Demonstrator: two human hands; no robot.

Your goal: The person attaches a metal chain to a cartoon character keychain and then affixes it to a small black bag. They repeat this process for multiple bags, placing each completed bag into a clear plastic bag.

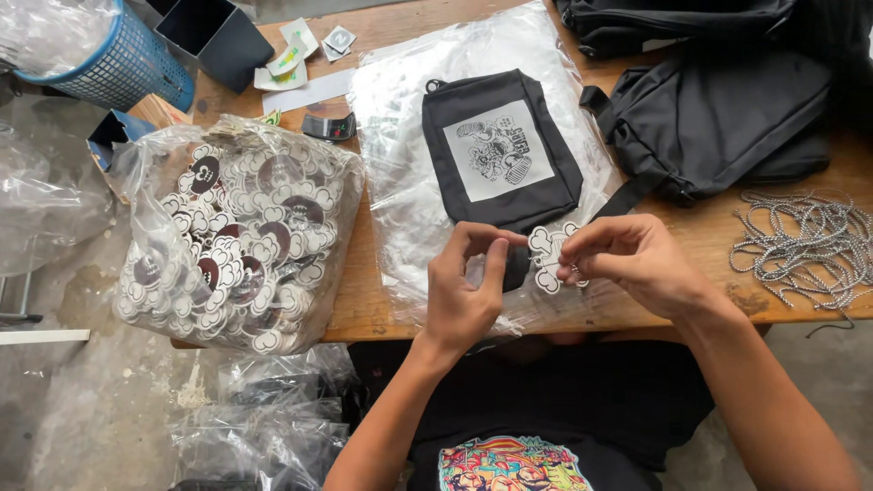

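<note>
Head view: my right hand (627,259) pinches a white cutout tag (548,258) by its edge, fingers closed on it, while my left hand (468,286) meets it from the other side, fingertips curled onto the same tag. Just beyond lies a black pouch (500,150) on a clear plastic sleeve (400,200). Left sits a bag of tags (236,236); right, loose cords (800,241).

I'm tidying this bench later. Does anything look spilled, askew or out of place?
Little stands out. The clear bag of tags bulges over the wooden table edge, and the grey cords lie loose in a tangle. Both hands, left hand and right hand, hold one cut-out tag above the black pouch.
</note>
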